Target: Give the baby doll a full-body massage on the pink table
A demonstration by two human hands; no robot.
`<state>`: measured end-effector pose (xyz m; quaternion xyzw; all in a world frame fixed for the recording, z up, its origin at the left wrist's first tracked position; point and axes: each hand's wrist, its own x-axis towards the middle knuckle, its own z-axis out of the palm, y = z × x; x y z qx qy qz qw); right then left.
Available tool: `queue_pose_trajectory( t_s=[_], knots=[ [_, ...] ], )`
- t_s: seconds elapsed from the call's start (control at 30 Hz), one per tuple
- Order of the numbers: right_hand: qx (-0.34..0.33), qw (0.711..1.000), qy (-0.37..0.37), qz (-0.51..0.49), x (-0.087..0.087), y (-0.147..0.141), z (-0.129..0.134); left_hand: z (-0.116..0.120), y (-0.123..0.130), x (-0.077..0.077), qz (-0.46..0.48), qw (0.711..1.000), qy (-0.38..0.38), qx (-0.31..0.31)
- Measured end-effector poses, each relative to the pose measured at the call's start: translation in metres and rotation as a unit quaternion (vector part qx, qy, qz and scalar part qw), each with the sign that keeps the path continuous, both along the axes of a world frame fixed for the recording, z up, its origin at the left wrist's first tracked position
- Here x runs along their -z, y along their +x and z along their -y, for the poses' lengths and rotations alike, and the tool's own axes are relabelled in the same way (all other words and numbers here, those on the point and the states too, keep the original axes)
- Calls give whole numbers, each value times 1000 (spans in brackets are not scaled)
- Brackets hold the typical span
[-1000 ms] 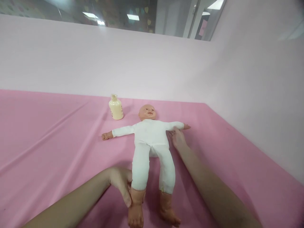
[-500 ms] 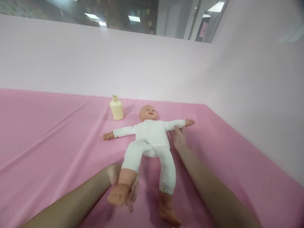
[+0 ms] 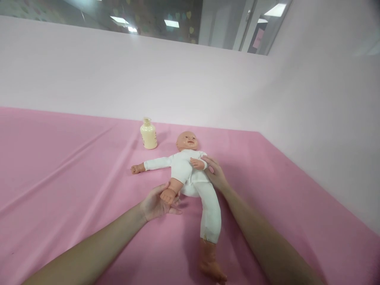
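A baby doll (image 3: 181,168) in a white cloth suit lies face up, its head toward the wall. My left hand (image 3: 152,204) is around the ankle of the raised leg on the left, thumb above and fingers beneath the bare foot (image 3: 168,196). That leg is bent up over the doll's belly. My right hand (image 3: 216,174) holds the arm on the right side, which is folded across the chest with its small hand (image 3: 197,163) over the belly. The other arm (image 3: 157,163) stretches out to the left. The other leg (image 3: 211,211) lies extended toward me.
A cream-coloured bottle (image 3: 149,136) stands upright left of the doll's head. Under everything lies a pink cover (image 3: 74,190) with some creases. Pale walls (image 3: 133,79) rise behind and on the right, with a window (image 3: 166,19) above.
My left hand has pushed the doll's leg up and away from me, bending it toward the belly. My right hand has folded the outstretched arm inward across the chest.
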<state>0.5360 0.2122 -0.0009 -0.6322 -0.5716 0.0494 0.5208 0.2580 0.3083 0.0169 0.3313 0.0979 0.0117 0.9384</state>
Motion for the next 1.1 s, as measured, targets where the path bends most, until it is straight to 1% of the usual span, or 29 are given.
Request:
queue_pose_trajectory(
  t_s=[0.07,0.13,0.2,0.3,0.43,0.57,0.63,0.7,0.77,0.83,0.97,1.0,1.07,1.1],
  knots=[
    [-4,1000,2,-11,0,0,0,0,0,3,-7,999,-24,22],
    [-9,999,0,-45,1,-1,-1,0,-1,7,8,998,-25,64],
    [-9,995,-5,-99,2,-1,-2,-1,-3,12,37,993,-12,108],
    [-11,981,-3,-192,3,0,-4,-3,-6,15,68,982,11,176],
    [-2,959,20,-282,4,2,-5,-1,-10,11,83,960,60,261],
    [8,931,81,-357,6,9,-6,2,-12,2,114,930,121,328],
    [23,909,99,-404,11,15,-7,2,-11,0,113,901,168,382],
    [48,880,96,-463,18,23,-9,2,-10,0,100,872,223,425],
    [70,850,83,-515,24,31,-10,3,-9,0,98,854,262,438],
    [82,832,72,-543,30,37,-11,4,-7,-2,113,851,279,431],
    [81,828,73,-551,33,41,-11,4,-8,-8,149,867,281,385],
    [80,829,74,-549,33,40,-11,4,-9,-8,143,869,277,385],
    [80,832,74,-544,32,38,-11,3,-11,-4,113,866,263,409],
    [79,834,74,-540,31,37,-10,3,-12,-1,98,873,248,408]
  ],
)
